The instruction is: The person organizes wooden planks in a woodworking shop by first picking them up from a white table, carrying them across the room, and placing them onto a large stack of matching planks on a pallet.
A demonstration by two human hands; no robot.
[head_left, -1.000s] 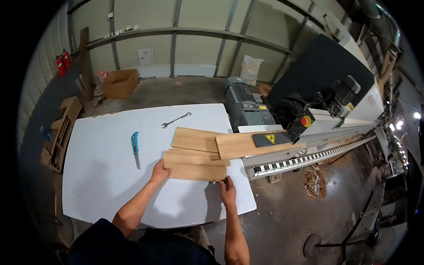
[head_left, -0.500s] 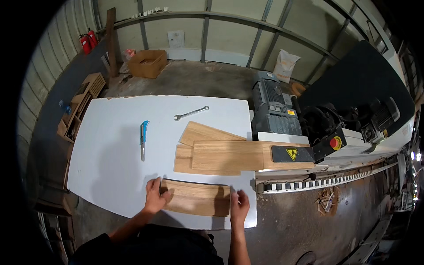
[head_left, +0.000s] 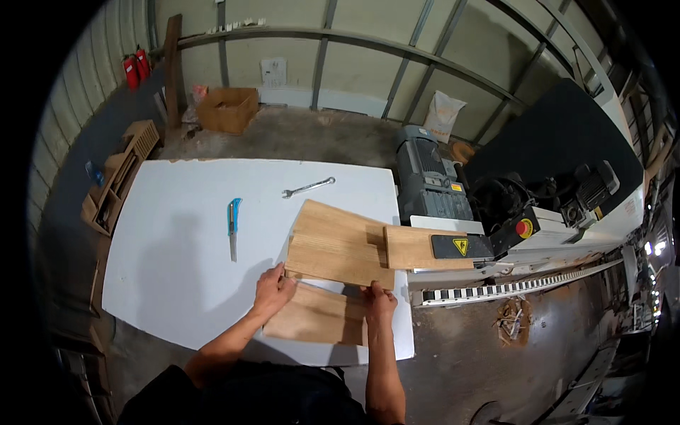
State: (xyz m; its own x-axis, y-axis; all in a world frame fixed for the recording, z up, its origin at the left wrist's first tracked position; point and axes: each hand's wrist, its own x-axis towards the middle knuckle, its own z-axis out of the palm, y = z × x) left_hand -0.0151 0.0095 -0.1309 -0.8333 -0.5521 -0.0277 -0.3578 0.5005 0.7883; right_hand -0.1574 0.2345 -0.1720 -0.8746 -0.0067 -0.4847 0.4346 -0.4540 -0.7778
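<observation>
A light wooden board lies on the white table, gripped at its near corners by both of my hands. My left hand is closed on its near left corner, thumb and fingers together. At the near right corner, my right hand pinches the edge. Closer to me lies a second wooden board, partly under my hands and their shadows. Beyond the held board, a tilted wooden board shows, its near part covered. To the right, another wooden board reaches out from under the machine's black guard.
A blue utility knife and a wrench lie on the white table. A grey motor, red stop button and roller track belong to the machine at right. A cardboard box stands by the wall.
My hands have moved from the near board's ends to the farther one. The top board has shifted left and nearer. The board under the guard has slid left, out of the machine.
</observation>
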